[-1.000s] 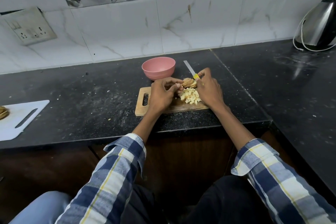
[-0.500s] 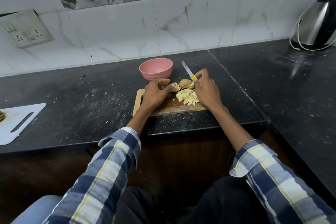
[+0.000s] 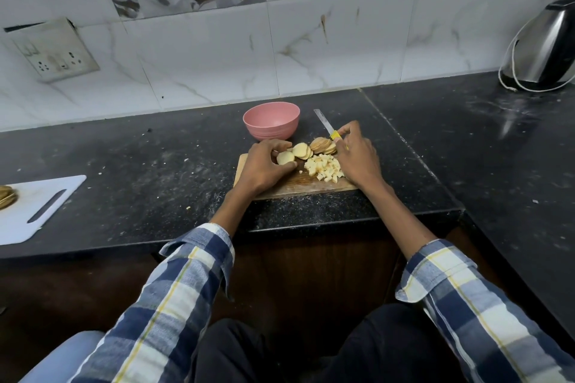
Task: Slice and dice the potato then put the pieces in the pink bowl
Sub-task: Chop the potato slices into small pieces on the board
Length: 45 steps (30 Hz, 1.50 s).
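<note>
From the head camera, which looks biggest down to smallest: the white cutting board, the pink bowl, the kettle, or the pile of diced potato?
1. white cutting board
2. kettle, cut off at the frame edge
3. pink bowl
4. pile of diced potato

The board lies nearer than the kettle, so their order is unsure.

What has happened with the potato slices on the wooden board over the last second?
The left hand has pulled a few round pale potato slices leftward off the fanned stack of slices and grips one. The right hand still holds the yellow-handled knife, blade pointing away. The pile of diced potato, wooden cutting board and pink bowl stayed put.
</note>
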Available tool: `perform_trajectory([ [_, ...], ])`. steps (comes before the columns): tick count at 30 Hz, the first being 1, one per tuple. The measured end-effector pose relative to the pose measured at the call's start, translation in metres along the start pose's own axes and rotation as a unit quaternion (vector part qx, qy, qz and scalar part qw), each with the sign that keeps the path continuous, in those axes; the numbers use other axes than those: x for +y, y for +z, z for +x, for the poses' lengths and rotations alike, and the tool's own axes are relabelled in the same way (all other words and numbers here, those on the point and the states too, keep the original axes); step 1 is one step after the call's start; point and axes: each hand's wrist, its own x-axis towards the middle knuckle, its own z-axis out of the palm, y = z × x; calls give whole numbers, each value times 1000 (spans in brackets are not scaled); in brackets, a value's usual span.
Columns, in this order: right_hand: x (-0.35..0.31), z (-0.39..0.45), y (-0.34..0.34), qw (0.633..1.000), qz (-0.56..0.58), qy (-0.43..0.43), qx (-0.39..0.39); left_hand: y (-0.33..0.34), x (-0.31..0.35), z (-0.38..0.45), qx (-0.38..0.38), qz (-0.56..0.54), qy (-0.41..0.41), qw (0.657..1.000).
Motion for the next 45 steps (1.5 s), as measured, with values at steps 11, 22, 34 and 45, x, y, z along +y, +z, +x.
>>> perform_trajectory([
  [11,-52,-24,-13,991,-82,-109,19,-24,-17,-36,3,-29,2,1000],
  [22,-108,-66,-7,966,-235,-98,-45,-19,-23,-40,43,2,46,998],
  [34,-128,-73,3,966,-240,-76,-62,-18,-26,-41,54,-10,72,996],
  [45,-134,-86,-5,971,-220,-35,-91,-16,-29,-37,40,-3,45,998],
])
